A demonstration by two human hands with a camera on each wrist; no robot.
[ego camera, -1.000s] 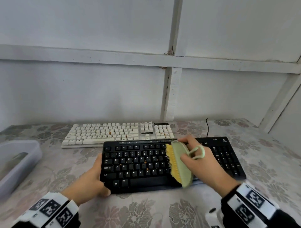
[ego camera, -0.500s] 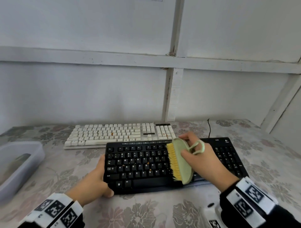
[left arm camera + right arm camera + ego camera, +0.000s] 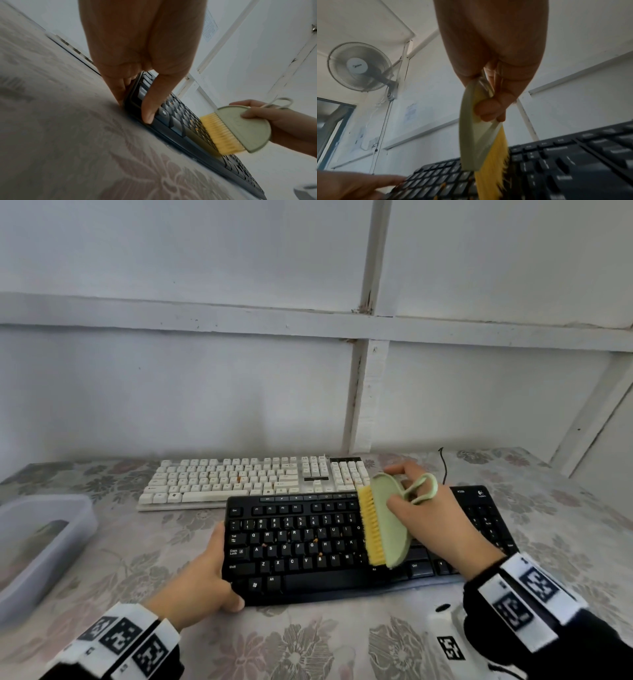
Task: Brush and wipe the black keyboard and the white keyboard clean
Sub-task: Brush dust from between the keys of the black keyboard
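The black keyboard [image 3: 308,546] lies on the flowered tablecloth near me, with small orange crumbs among its letter keys. My left hand [image 3: 205,580] grips its front left corner, thumb on the top edge [image 3: 147,112]. My right hand [image 3: 431,522] holds a pale green brush [image 3: 387,522] with yellow bristles [image 3: 371,529]. The bristles touch the keys right of the letter block [image 3: 493,174]. The white keyboard [image 3: 253,479] lies behind the black one, with a few orange specks on it.
A translucent plastic tub [image 3: 37,549] stands at the left edge of the table [image 3: 308,645]. A thin black cable [image 3: 443,463] runs up behind the black keyboard. The white panelled wall [image 3: 205,392] closes the back. A wall fan [image 3: 359,66] hangs high up.
The brush and my right hand shifted slightly right and away along the black keyboard. My left hand kept its hold on the corner.
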